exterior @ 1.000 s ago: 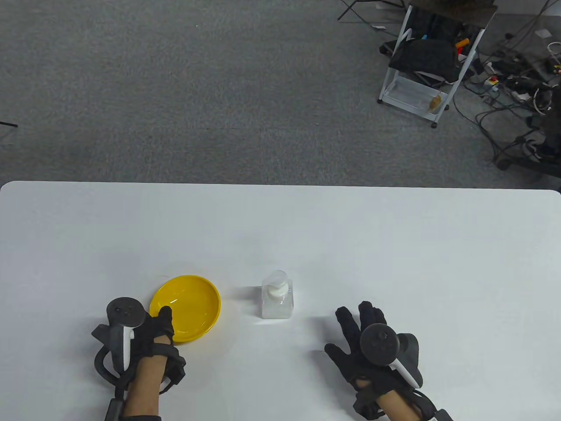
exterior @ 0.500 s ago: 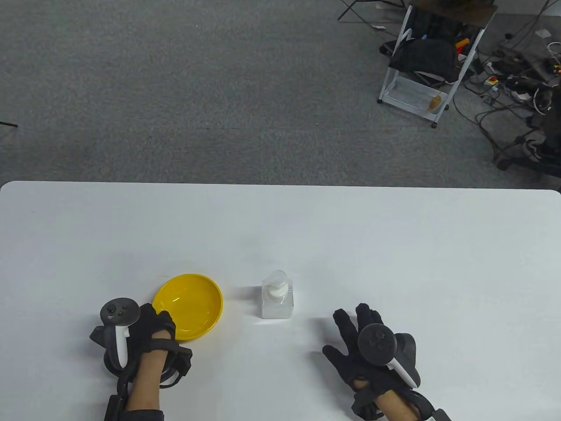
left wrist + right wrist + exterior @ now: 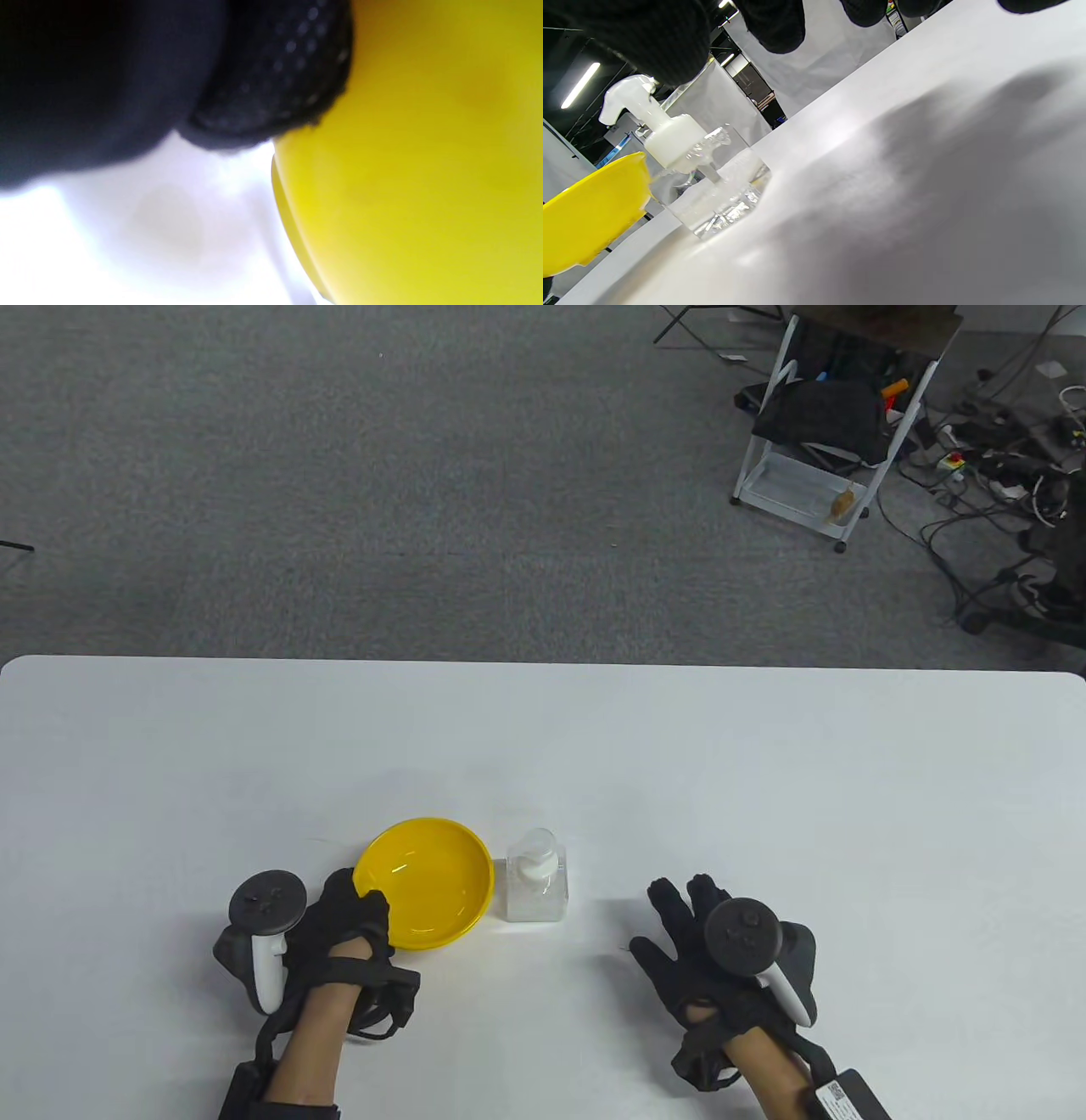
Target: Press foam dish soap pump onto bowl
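Observation:
A yellow bowl (image 3: 428,882) is held at its near-left rim by my left hand (image 3: 352,912), tilted and lifted off the table, right beside the clear square foam soap bottle (image 3: 536,889) with a white pump head (image 3: 534,867). The bowl fills the left wrist view (image 3: 415,169), with a gloved finger (image 3: 275,72) on its rim. My right hand (image 3: 683,920) hovers open, fingers spread, to the right of the bottle and apart from it. In the right wrist view the bottle (image 3: 712,190) stands left, its pump (image 3: 632,101) beside the bowl edge (image 3: 594,212).
The white table (image 3: 764,780) spreads around the objects. Beyond its far edge lies grey carpet, with a white cart (image 3: 814,441) and cables at the far right.
My left hand has carried the bowl to the right, from about a hand's width away to right beside the bottle. My right hand has edged slightly forward.

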The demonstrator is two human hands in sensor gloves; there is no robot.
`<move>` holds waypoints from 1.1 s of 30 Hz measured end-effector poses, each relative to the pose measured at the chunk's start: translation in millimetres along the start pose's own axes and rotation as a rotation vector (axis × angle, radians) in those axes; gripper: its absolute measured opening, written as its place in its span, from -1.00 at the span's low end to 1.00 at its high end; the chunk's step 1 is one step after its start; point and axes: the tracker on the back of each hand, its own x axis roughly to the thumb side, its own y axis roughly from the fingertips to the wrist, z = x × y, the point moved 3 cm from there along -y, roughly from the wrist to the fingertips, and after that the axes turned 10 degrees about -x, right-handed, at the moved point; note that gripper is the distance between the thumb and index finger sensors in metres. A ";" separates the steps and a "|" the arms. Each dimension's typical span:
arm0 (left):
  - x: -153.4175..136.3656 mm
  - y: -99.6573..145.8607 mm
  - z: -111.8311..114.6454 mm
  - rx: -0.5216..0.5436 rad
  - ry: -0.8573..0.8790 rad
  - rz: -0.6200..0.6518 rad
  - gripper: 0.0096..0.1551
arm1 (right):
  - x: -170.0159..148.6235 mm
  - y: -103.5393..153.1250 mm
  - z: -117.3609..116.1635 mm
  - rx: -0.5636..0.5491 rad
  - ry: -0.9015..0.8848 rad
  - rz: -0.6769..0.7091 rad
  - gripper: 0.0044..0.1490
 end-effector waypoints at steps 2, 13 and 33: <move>5.8 0.7 5.3 -0.019 -0.005 0.018 -0.37 | 12.5 -7.3 4.0 -0.012 0.004 0.014 -0.03; 14.5 0.8 18.1 -0.048 0.001 0.051 -0.38 | 104.8 -71.8 -11.5 0.041 -0.074 0.058 -0.10; 15.2 0.0 21.3 -0.076 0.014 0.067 -0.37 | 125.7 -105.2 -67.8 0.193 -0.154 0.003 -0.15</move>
